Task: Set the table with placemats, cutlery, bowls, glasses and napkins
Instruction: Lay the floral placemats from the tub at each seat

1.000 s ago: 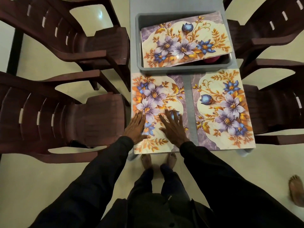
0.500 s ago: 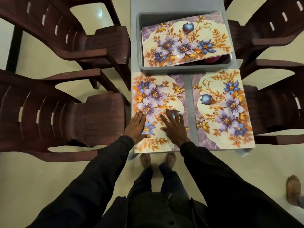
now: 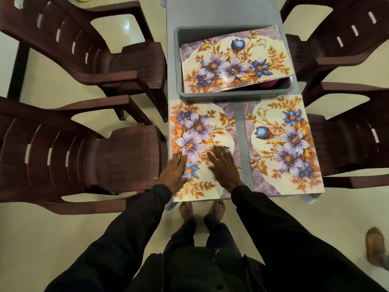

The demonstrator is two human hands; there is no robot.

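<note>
Two floral placemats lie side by side on the near end of the grey table [image 3: 219,11]. My left hand [image 3: 173,172] and my right hand [image 3: 224,167] press flat, fingers straight, on the near half of the left placemat [image 3: 200,127]. The right placemat [image 3: 286,144] lies untouched next to it, with a narrow strip of table between them. Just beyond, a grey tub [image 3: 231,94] holds more placemats [image 3: 233,62] stacked on top; something pink [image 3: 268,83] peeks out beneath them. Whatever else the tub holds is hidden.
Dark brown plastic chairs flank the table: two on the left [image 3: 84,152] [image 3: 101,45] and two on the right [image 3: 357,144] [image 3: 341,36]. My bare feet [image 3: 202,209] stand at the table's near edge. Another person's foot [image 3: 374,245] is at the lower right.
Both hands stay flat on the left placemat in nearly the same spot. The foot at the lower right has shifted slightly.
</note>
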